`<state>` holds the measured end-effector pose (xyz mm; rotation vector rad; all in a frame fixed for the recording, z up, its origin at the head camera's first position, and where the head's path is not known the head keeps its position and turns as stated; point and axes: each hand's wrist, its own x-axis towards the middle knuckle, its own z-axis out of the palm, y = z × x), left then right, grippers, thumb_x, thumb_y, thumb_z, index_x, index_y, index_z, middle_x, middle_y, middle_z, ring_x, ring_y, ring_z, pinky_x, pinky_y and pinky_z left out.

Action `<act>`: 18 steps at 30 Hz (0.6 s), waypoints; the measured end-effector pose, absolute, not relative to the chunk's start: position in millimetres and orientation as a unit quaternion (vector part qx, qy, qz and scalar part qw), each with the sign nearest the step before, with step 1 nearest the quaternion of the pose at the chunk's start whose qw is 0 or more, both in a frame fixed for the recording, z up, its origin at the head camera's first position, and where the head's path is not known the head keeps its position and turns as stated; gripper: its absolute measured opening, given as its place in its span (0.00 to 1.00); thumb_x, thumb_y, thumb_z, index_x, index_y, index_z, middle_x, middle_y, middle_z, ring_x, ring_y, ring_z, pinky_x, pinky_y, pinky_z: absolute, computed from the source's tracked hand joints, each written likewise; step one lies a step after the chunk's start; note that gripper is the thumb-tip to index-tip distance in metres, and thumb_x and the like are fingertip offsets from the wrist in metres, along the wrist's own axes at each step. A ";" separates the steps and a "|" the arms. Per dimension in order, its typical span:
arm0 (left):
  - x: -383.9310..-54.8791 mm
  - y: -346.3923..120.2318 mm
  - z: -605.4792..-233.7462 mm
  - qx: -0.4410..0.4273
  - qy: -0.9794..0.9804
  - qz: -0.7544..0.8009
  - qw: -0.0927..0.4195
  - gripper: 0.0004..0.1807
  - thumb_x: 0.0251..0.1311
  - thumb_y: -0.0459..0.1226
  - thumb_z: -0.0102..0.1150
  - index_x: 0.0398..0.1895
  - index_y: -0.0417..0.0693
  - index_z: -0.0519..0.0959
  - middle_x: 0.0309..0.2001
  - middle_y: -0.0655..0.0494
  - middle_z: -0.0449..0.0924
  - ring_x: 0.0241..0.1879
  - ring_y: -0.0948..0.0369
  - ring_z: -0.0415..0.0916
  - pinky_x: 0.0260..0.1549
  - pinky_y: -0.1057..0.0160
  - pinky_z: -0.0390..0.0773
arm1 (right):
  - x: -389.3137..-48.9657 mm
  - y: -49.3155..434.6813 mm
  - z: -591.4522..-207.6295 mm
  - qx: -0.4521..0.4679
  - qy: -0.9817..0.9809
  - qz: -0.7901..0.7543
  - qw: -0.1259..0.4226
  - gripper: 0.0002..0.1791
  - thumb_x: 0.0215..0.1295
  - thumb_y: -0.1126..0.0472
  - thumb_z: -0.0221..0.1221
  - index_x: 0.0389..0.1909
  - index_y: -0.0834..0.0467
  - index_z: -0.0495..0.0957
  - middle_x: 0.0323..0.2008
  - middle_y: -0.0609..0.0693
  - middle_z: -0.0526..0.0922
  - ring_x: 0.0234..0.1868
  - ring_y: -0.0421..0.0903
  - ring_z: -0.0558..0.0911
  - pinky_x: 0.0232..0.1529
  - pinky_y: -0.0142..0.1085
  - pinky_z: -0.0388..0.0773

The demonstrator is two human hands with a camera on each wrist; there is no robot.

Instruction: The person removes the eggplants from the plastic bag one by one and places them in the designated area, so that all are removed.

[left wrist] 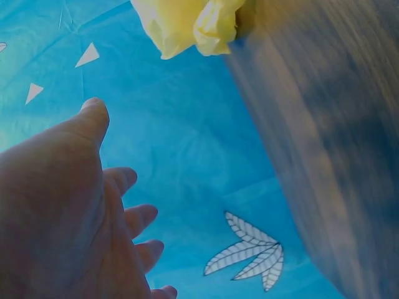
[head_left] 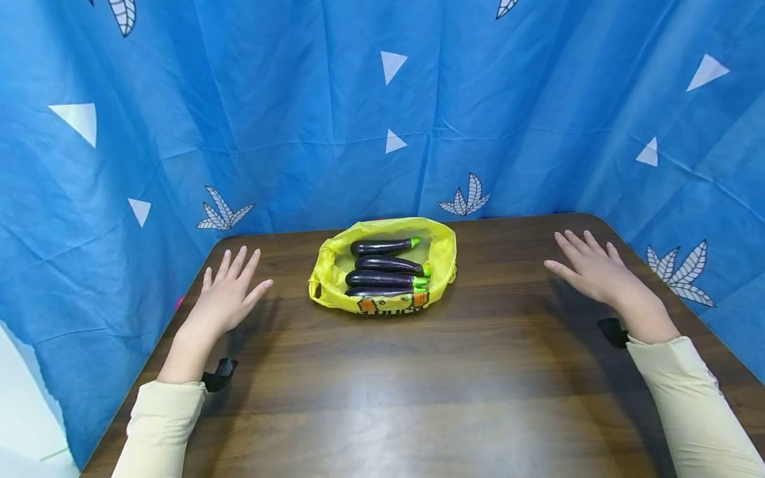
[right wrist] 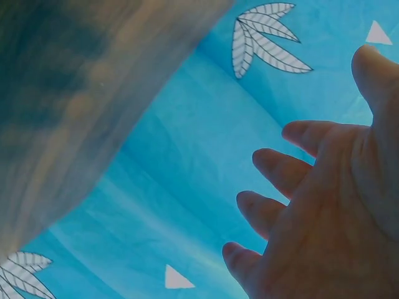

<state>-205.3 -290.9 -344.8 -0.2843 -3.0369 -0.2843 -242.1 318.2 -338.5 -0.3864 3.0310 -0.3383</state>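
A yellow plastic bag [head_left: 443, 255], its mouth spread wide, sits near the table's back edge in the head view. Several dark purple eggplants [head_left: 382, 279] with green stem ends lie side by side inside it. To the left of the bag my left hand [head_left: 224, 302] hovers over the table with fingers spread, holding nothing. My right hand [head_left: 594, 269] is held over the right side, farther from the bag, also with straight, spread fingers and nothing in it. In the left wrist view, part of the yellow bag [left wrist: 215, 28] shows beyond the thumb.
The brown wooden table [head_left: 382, 378] has rounded back corners. A blue curtain [head_left: 335, 99] with white triangles and leaf prints hangs behind it and along both sides. Black straps [head_left: 220, 375] sit at the wrists, below cream sleeves.
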 end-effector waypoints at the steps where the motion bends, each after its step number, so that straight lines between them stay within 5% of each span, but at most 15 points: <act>1: -204.3 -290.9 -342.9 -0.094 -0.991 -0.092 0.041 0.40 0.69 0.58 0.34 0.74 0.44 0.42 0.72 0.36 0.35 0.68 0.41 0.24 0.57 0.32 0.30 | -240.9 318.5 -335.3 -0.127 0.986 -0.106 0.033 0.45 0.70 0.36 0.38 0.72 0.65 0.37 0.70 0.69 0.38 0.67 0.68 0.31 0.58 0.65 0.24; 18: -194.9 -270.1 -324.1 -0.138 -0.985 -0.085 0.064 0.40 0.68 0.58 0.36 0.73 0.43 0.45 0.72 0.37 0.40 0.69 0.43 0.31 0.60 0.35 0.34 | -221.1 291.2 -297.7 -0.168 0.984 -0.063 0.001 0.43 0.70 0.37 0.39 0.73 0.61 0.41 0.71 0.65 0.42 0.69 0.62 0.31 0.60 0.61 0.22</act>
